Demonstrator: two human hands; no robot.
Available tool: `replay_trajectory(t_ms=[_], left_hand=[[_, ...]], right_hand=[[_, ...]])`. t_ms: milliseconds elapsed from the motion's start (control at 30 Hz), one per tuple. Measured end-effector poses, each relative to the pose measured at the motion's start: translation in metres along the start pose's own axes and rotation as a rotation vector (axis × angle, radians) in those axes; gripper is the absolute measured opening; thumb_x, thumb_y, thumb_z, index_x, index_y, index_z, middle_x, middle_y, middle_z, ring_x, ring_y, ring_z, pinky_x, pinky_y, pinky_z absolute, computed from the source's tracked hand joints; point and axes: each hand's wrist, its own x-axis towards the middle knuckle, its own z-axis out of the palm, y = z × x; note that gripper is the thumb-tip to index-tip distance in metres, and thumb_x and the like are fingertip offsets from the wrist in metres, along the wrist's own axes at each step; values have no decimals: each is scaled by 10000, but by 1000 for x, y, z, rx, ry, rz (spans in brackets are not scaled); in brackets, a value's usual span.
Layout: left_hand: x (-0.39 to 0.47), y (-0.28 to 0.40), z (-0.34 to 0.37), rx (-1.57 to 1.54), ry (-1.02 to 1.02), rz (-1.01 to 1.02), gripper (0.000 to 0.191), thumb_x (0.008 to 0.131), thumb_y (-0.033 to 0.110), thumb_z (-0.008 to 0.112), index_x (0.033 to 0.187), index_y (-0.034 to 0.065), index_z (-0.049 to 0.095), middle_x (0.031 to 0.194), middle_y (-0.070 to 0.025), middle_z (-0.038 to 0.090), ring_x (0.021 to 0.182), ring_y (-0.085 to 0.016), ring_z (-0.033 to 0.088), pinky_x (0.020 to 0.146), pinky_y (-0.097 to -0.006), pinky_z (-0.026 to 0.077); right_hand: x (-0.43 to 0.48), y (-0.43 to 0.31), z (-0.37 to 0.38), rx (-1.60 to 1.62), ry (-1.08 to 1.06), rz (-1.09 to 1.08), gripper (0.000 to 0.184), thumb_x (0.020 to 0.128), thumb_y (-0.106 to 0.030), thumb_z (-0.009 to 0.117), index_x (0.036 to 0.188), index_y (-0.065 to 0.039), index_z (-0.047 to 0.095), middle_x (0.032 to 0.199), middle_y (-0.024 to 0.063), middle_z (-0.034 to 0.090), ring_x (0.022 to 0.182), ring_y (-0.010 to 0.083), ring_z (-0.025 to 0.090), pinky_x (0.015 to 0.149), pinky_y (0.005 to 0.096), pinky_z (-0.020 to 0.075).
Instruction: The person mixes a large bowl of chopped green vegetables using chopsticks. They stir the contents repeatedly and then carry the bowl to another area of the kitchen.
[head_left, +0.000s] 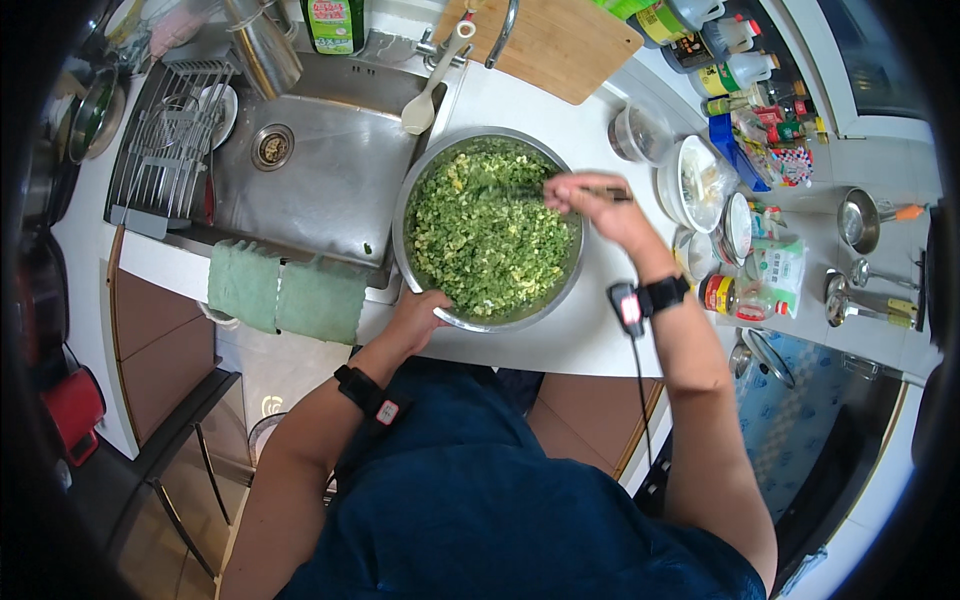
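A large stainless steel mixing bowl (491, 325) stands on the white countertop, just right of the sink. Chopped green vegetable mixed with yellow, egg-like bits (487, 232) fills much of it. My left hand (420, 321) grips the near-left rim, thumb over the edge. Above the right side of the bowl, my right hand (592, 199) is closed around thin utensils (517, 192), probably chopsticks. Motion blurs them, and their tips reach into the green mixture. A black band with a small device sits on each of my wrists, and a cable hangs from the right one.
The steel sink (322, 150) lies left, with a dish rack (180, 135) inside and green cloths (285, 296) over its front edge. A pale ladle (418, 112) rests near the faucet (502, 34). Bowls (690, 184), a cutting board (540, 45) and bottles (735, 71) line the counter's back and right.
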Motion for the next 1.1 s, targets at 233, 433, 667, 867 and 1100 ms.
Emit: replay_trajectory(t_ms=[233,433,667,867,1100], left_hand=[[-5,-14,-6,-144,38,25,389,740,-54,498,1123,12,474,971,-89,549,822,-220,592,681,-338,515],[4,-28,2,-150,57,-86,346,760,-47,508,1102,-15,466,974,-119,543,811,-242,585,631,-350,505],[3,-22,1,-169,6,7,441,778,-53,470,1212,-22,398,1110,-164,520,954,-309,585,767,-444,538],[0,-9,19,-96,-105,-148,474,865,89,528,1294,-8,352,1212,-185,507,999,-343,591,771,-463,547],[39,134,-15,371,-253,-309,473,818,265,614,1190,22,454,1030,-160,625,735,-300,673,604,-424,583]], right_hand=[[-34,26,-59,-101,67,136,278,879,-211,602,998,33,660,863,106,682,787,164,626,751,301,503],[-39,33,35,206,71,128,234,901,-113,562,1034,69,625,968,180,664,868,250,662,769,302,530],[-53,50,-27,22,174,205,231,903,-115,551,1013,72,630,954,159,670,862,212,659,803,308,517],[-31,34,30,210,96,158,252,895,-134,581,1059,52,628,991,166,666,866,235,658,802,317,527],[9,0,-46,31,79,41,265,893,-152,581,1050,57,627,940,145,675,843,198,654,776,282,514]])
